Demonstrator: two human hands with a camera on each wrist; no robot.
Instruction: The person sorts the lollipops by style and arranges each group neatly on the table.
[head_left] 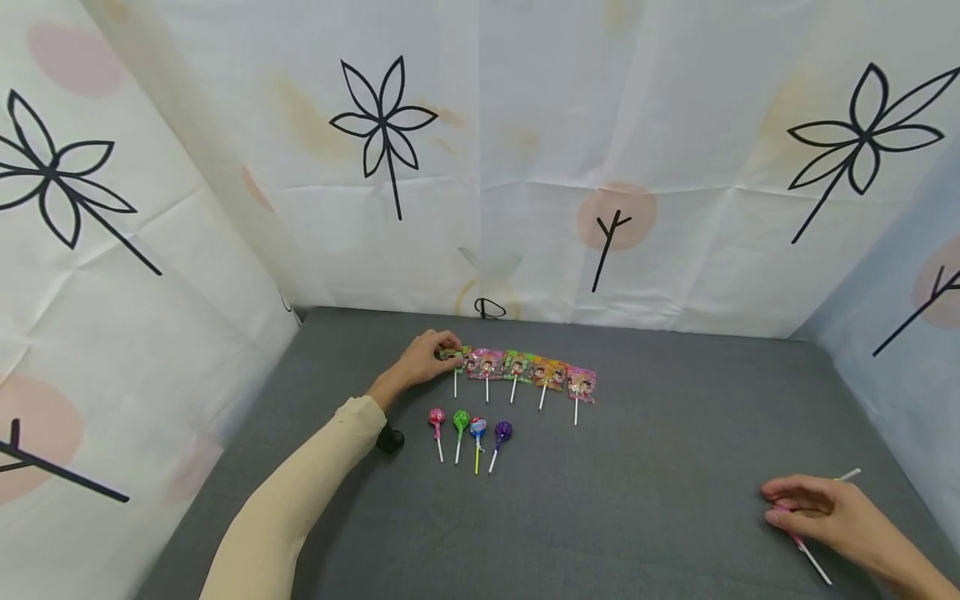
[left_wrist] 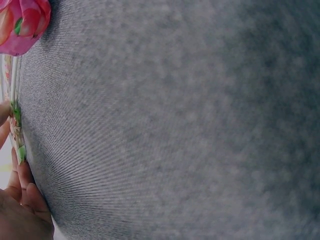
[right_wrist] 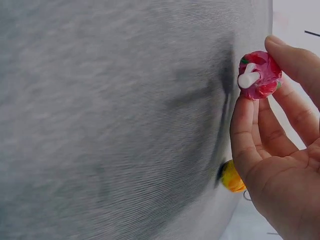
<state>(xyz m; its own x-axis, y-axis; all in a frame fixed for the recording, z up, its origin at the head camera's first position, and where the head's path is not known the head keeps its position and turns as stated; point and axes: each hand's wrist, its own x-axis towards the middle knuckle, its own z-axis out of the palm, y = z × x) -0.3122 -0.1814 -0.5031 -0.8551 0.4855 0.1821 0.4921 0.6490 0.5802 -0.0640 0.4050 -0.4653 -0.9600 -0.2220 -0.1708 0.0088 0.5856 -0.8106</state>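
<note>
At the far end of the flat-packet row, the left hand [head_left: 422, 360] is pinching the green-wrapped lollipop [head_left: 452, 355], seemingly lining it up beside the other packets [head_left: 525, 368]. Near the mat's [head_left: 637, 467] right edge, the right hand [head_left: 828, 510] is gripping a pink lollipop [right_wrist: 259, 75], its stick pointing outward. Four round lollipops [head_left: 469, 429] are lying between, sticks toward the person.
</note>
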